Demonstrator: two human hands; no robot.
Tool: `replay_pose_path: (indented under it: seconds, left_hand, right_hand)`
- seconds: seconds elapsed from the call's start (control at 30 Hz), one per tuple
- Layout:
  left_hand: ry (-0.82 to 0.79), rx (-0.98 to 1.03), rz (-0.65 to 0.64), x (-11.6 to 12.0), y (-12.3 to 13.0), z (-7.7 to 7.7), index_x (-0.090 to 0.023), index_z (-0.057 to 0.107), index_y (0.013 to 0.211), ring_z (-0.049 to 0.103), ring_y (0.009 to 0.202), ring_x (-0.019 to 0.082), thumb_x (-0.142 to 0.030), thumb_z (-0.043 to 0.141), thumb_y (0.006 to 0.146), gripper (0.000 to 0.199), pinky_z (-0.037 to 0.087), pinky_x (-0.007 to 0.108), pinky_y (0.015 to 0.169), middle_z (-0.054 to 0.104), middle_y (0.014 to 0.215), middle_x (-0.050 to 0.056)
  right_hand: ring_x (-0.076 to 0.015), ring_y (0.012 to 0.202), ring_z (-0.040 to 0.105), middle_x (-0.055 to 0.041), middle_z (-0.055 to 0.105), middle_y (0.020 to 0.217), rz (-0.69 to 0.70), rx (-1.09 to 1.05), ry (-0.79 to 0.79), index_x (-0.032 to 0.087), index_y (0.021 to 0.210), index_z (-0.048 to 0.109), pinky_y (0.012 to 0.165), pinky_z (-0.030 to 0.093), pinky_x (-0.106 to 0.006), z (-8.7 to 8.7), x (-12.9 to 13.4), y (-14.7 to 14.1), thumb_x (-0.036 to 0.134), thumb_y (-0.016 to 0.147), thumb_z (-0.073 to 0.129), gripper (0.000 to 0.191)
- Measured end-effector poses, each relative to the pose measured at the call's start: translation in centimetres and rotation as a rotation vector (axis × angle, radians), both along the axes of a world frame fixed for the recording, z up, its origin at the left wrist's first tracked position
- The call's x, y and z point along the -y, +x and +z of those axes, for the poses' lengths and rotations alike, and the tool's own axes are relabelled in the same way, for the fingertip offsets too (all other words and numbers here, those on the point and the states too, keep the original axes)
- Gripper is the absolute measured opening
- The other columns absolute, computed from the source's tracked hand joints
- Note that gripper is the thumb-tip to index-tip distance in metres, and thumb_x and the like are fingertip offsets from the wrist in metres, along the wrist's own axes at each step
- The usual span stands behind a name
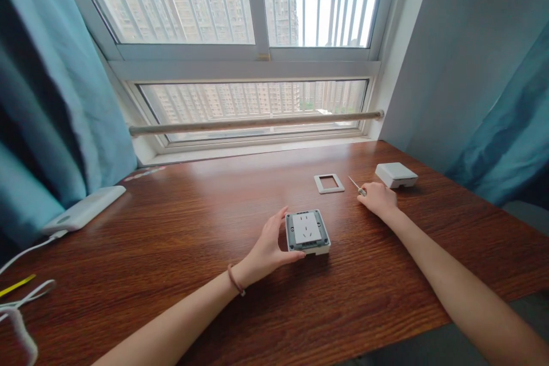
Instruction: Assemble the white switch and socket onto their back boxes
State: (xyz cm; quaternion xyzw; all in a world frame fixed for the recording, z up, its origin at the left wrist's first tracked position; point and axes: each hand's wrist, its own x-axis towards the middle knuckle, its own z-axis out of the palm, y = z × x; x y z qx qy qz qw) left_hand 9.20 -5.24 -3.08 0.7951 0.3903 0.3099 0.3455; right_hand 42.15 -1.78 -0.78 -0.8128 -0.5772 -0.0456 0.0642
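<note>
A wall socket [307, 227] with its grey mounting frame bare lies face up on a white box base, near the middle of the wooden table. My left hand [270, 243] grips it from the left, thumb along the near edge and fingers at the far left corner. Farther right, my right hand [378, 199] is closed around the handle of a screwdriver [355, 185], its thin shaft pointing away to the upper left. Just left of the screwdriver tip lies a white square cover frame [329, 183]. A white switch box [396, 174] sits beyond my right hand.
At the left, a white power strip [86, 209] with a white cable [32, 249] lies by the blue curtain [103, 120]. A yellow strip [17, 285] is at the left edge. The table [206, 200] meets a barred window at the back.
</note>
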Motion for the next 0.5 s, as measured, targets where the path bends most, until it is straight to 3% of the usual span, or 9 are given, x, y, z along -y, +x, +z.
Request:
replay_pose_path:
  seconds: [0.5]
  left_hand:
    - [0.054, -0.061, -0.021, 0.3, 0.0, 0.4, -0.019, 0.022, 0.135, 0.033, 0.127, 0.029, -0.046, 0.070, 0.062, 0.091, 0.026, 0.044, 0.106, 0.032, 0.137, 0.016]
  right_hand:
    - [-0.0287, 0.087, 0.062, -0.0108, 0.067, 0.093, -0.130, -0.018, -0.059, 0.026, 0.095, 0.068, 0.067, 0.047, -0.035, 0.5, 0.2, 2.0, 0.033, 0.072, 0.055, 0.027]
